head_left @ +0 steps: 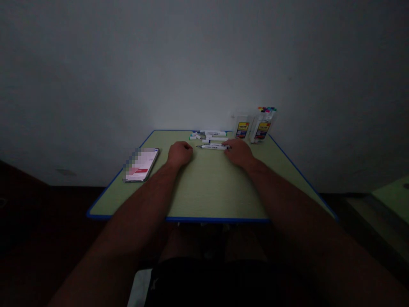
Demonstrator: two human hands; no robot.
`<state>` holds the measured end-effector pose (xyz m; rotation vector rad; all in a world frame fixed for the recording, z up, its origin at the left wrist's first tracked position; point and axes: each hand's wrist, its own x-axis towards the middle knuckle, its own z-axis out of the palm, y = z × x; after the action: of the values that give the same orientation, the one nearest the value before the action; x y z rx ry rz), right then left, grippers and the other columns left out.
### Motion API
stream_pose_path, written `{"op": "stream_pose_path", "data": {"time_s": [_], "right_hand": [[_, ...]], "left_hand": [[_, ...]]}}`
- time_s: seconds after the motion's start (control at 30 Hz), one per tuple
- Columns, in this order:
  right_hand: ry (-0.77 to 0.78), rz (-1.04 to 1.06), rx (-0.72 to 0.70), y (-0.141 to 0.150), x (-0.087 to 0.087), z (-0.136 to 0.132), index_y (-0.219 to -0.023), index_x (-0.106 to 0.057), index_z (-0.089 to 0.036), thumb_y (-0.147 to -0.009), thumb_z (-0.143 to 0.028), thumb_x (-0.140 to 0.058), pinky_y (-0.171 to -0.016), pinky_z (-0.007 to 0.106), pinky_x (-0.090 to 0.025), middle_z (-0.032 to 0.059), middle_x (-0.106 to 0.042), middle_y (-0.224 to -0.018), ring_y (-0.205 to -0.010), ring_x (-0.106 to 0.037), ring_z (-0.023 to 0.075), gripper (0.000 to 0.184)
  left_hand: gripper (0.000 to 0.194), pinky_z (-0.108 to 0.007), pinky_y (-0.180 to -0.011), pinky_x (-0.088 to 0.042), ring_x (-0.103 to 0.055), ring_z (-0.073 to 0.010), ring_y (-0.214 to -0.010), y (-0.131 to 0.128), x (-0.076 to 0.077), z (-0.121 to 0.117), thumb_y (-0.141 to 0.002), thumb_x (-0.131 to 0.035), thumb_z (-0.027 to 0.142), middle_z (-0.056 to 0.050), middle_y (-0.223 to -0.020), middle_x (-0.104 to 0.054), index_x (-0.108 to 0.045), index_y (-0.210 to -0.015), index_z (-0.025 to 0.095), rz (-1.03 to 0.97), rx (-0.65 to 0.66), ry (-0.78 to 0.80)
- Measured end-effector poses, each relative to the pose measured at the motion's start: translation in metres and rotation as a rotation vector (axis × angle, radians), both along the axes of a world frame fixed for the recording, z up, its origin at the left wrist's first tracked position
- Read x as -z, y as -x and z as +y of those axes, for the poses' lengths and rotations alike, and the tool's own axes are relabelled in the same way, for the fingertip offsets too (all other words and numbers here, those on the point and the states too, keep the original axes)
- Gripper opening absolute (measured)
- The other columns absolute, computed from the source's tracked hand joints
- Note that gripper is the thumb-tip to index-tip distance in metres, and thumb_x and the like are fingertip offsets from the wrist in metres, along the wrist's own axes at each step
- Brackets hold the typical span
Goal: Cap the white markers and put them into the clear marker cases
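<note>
My right hand (239,152) rests on the table with its fingers closed on one end of a white marker (212,146). The marker lies sideways, its uncapped dark tip pointing left. My left hand (180,154) is curled into a fist to the left of that tip, apart from it. Whatever its fingers may hold is hidden. Just behind the hands lie several more white markers (214,133) and loose caps, some with green or blue ends. The dim light blurs their details.
The pale green table (211,192) has a blue edge and stands against a grey wall (198,64). A clear case (242,125) and another case full of markers (262,128) stand at the back right. A phone (142,165) lies at the left.
</note>
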<state>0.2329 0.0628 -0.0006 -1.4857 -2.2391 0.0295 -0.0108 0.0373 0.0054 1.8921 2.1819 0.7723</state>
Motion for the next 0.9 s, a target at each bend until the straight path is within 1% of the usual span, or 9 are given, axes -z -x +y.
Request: {"op": "stream_pose_path", "data": {"time_s": [0.17, 0.23, 0.37, 0.47, 0.63, 0.8, 0.9], "right_hand": [[0.014, -0.044, -0.043, 0.0045, 0.0021, -0.0007, -0.128, -0.071, -0.019, -0.088, -0.018, -0.063, -0.105, 0.041, -0.044, 0.0099, -0.07, -0.127, -0.12, -0.059, 0.0267, 0.041], [0.003, -0.047, -0.048, 0.0046, 0.0032, 0.0006, -0.127, -0.072, -0.02, -0.087, -0.017, -0.063, -0.104, 0.04, -0.045, 0.0094, -0.071, -0.124, -0.118, -0.059, 0.0259, 0.04], [-0.042, -0.075, -0.075, 0.003, 0.0024, 0.0015, -0.122, -0.073, -0.017, -0.086, -0.017, -0.064, -0.103, 0.039, -0.044, 0.0099, -0.072, -0.12, -0.114, -0.059, 0.026, 0.037], [-0.045, -0.088, -0.064, 0.0029, 0.0007, -0.0004, -0.124, -0.072, -0.017, -0.087, -0.019, -0.063, -0.102, 0.039, -0.044, 0.0106, -0.072, -0.119, -0.114, -0.058, 0.0267, 0.038], [0.002, -0.115, -0.048, 0.0053, -0.0005, -0.0034, -0.13, -0.07, -0.021, -0.09, -0.025, -0.062, -0.1, 0.037, -0.045, 0.0107, -0.071, -0.12, -0.113, -0.06, 0.0257, 0.04], [0.016, -0.107, -0.05, 0.0074, -0.0017, -0.0055, -0.124, -0.072, -0.02, -0.087, -0.028, -0.067, -0.096, 0.036, -0.047, 0.0088, -0.073, -0.113, -0.11, -0.062, 0.0254, 0.037], [0.005, -0.091, -0.063, 0.0075, -0.0007, -0.0046, -0.123, -0.072, -0.02, -0.086, -0.031, -0.07, -0.097, 0.037, -0.046, 0.0087, -0.073, -0.116, -0.112, -0.062, 0.0261, 0.039]], "left_hand": [[0.023, -0.031, -0.089, -0.051, -0.07, -0.0234, -0.099, 0.0013, 0.0012, 0.0006, -0.084, -0.06, 0.023, -0.01, -0.105, -0.078, -0.079, -0.096, 0.018, 0.002, -0.003, -0.012], [0.024, -0.031, -0.089, -0.051, -0.071, -0.0235, -0.099, 0.001, 0.0009, 0.0003, -0.083, -0.059, 0.023, -0.01, -0.104, -0.078, -0.079, -0.096, 0.018, 0.003, -0.008, -0.01], [0.023, -0.03, -0.088, -0.052, -0.071, -0.0229, -0.099, 0.0, 0.0004, 0.0, -0.084, -0.059, 0.023, -0.009, -0.105, -0.078, -0.079, -0.096, 0.019, 0.006, -0.015, -0.003], [0.023, -0.029, -0.088, -0.052, -0.071, -0.0225, -0.1, 0.0, 0.0008, 0.0006, -0.085, -0.059, 0.025, -0.008, -0.106, -0.078, -0.079, -0.096, 0.02, 0.011, -0.015, -0.004], [0.024, -0.03, -0.09, -0.051, -0.07, -0.0234, -0.102, -0.0002, 0.0005, 0.0005, -0.085, -0.06, 0.026, -0.009, -0.106, -0.078, -0.079, -0.096, 0.019, 0.0, -0.016, -0.005], [0.024, -0.029, -0.089, -0.051, -0.07, -0.0229, -0.101, -0.0008, 0.0002, 0.0003, -0.085, -0.059, 0.027, -0.008, -0.105, -0.078, -0.079, -0.096, 0.019, -0.002, -0.019, 0.004], [0.024, -0.028, -0.089, -0.051, -0.07, -0.0226, -0.1, -0.0007, 0.001, 0.0009, -0.085, -0.059, 0.028, -0.008, -0.104, -0.078, -0.079, -0.095, 0.02, 0.001, -0.024, -0.001]]}}
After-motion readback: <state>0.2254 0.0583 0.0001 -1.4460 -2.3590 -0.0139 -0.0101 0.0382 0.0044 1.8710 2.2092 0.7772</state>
